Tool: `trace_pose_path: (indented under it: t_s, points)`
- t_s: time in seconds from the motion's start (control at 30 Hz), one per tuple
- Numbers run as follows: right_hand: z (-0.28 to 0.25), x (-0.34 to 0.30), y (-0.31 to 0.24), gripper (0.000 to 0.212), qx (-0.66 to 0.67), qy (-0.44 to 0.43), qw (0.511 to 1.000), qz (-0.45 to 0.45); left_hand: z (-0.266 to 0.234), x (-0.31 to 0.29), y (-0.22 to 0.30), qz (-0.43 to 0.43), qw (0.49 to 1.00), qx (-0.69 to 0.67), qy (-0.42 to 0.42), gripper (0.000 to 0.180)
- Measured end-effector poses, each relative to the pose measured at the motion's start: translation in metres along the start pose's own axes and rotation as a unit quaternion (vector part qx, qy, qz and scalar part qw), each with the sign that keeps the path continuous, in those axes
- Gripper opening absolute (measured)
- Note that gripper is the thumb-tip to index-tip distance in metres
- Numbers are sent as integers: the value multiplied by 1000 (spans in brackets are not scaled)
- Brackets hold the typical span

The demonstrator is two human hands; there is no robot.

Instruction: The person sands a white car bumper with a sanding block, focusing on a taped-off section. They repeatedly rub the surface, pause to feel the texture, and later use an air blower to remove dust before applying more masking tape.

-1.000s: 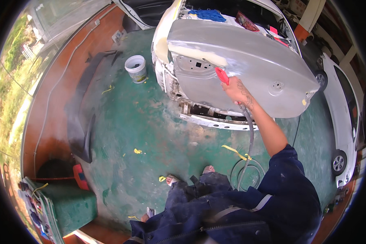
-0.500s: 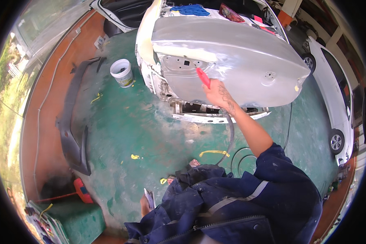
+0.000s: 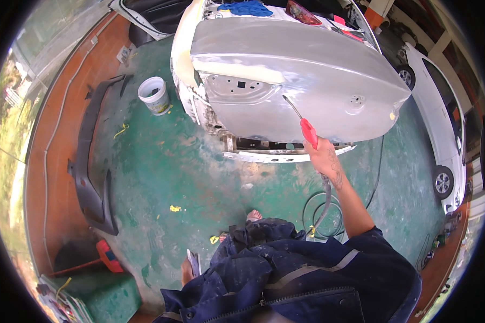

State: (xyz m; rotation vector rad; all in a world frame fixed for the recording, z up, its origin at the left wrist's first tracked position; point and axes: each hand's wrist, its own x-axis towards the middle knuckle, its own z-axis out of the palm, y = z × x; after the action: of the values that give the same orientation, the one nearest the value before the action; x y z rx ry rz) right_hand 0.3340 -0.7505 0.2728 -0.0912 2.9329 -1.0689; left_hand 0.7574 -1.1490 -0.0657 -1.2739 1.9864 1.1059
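My right hand [image 3: 323, 156] is wrapped round a red air blow gun [image 3: 308, 131], whose thin metal nozzle [image 3: 292, 106] points up and left at a grey car boot lid [image 3: 307, 75]. A grey hose [image 3: 327, 200] runs down from the grip. The lid has a recessed panel with holes [image 3: 241, 85] on its left part and a pale filler strip along its upper left. Low on my left side, my left hand [image 3: 186, 272], partly hidden by my dark blue jacket, is closed on a flat pale piece [image 3: 194, 262] whose kind I cannot make out.
A white bucket [image 3: 154, 97] stands left of the car. Beyond it a dark bumper [image 3: 94, 156] lies along the orange wall. Coiled hose [image 3: 323, 210] lies on the green floor [image 3: 199, 177]. A white car [image 3: 439, 113] stands at the right. A blue cloth [image 3: 246, 8] and tail light [image 3: 303, 13] sit behind the lid.
My right hand has drawn the blow gun back toward me and to the right, away from the recessed panel. The nozzle now shows. The left hand has barely moved.
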Motion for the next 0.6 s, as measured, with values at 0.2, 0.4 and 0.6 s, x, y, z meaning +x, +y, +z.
trace_pose_path:
  t_s: [0.2,0.4,0.6]
  points:
    - [7,12,-4,37,-55,32,998,-12,-4,8,22,-90,971,-219,33,68]
    - [1,11,-16,36,1,-76,994,74,19,17,-25,-68,983,-165,33,66]
    - [26,12,-5,43,156,-183,967,87,21,-8,-44,-102,988,-100,59,62]
